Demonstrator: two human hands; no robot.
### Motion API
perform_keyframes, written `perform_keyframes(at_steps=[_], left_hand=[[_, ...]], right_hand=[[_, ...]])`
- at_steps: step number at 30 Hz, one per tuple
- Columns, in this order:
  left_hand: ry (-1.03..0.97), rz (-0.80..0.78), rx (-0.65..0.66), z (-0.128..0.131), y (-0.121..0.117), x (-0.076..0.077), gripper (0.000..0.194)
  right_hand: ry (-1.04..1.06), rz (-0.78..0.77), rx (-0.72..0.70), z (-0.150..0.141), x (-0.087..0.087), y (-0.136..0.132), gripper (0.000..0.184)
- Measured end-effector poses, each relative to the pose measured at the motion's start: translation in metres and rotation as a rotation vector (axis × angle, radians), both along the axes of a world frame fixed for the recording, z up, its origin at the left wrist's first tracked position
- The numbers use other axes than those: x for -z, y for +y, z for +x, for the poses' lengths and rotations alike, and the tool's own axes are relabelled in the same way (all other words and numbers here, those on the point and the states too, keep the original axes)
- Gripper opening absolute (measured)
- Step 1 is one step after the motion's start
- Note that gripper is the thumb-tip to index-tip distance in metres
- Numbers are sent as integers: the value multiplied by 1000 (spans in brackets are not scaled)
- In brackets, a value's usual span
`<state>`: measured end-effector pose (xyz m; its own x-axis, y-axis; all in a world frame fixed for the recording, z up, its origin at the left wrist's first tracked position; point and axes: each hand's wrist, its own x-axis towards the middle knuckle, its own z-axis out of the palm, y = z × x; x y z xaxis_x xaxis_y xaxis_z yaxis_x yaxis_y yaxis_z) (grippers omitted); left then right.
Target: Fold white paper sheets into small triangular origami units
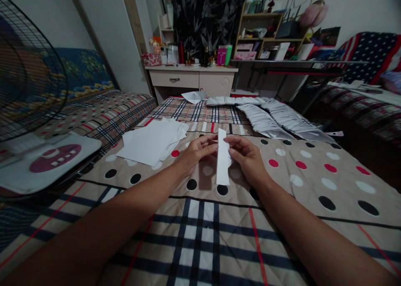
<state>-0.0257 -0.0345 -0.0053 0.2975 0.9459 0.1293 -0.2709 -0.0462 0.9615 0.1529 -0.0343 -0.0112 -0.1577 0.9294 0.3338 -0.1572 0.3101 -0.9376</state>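
Note:
A narrow folded strip of white paper (223, 160) stands upright over the bedspread, held between both hands. My left hand (196, 152) pinches its left edge near the top with fingers closed. My right hand (247, 156) grips the right edge the same way. A loose stack of flat white sheets (152, 141) lies to the left of my left hand. Rows of folded white pieces (269, 116) lie overlapped farther back on the right.
The bed cover (313, 173) has dots and plaid bands. A standing fan (28, 81) with a white base (46, 160) is at the left. Behind the bed stand a desk (191, 79) with bottles and cluttered shelves (266, 31). Another bed (363, 93) is at the right.

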Motion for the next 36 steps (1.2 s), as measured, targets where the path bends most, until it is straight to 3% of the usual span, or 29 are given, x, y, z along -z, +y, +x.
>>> perform_keyframes(at_steps=[10, 15, 18, 26, 36], left_hand=[[31, 0, 47, 2, -3, -2, 44], [25, -24, -40, 2, 1, 1, 38], [0, -50, -82, 2, 4, 4, 37], [-45, -58, -19, -2, 6, 5, 31], [10, -59, -79, 0, 5, 3, 37]], right_hand=[[-11, 1, -47, -5, 1, -1, 18], [-30, -10, -80, -7, -2, -3, 20], [-31, -64, -121, -6, -2, -4, 21], [94, -253, -150, -2, 2, -3, 23], [9, -172, -172, -1, -1, -4, 23]])
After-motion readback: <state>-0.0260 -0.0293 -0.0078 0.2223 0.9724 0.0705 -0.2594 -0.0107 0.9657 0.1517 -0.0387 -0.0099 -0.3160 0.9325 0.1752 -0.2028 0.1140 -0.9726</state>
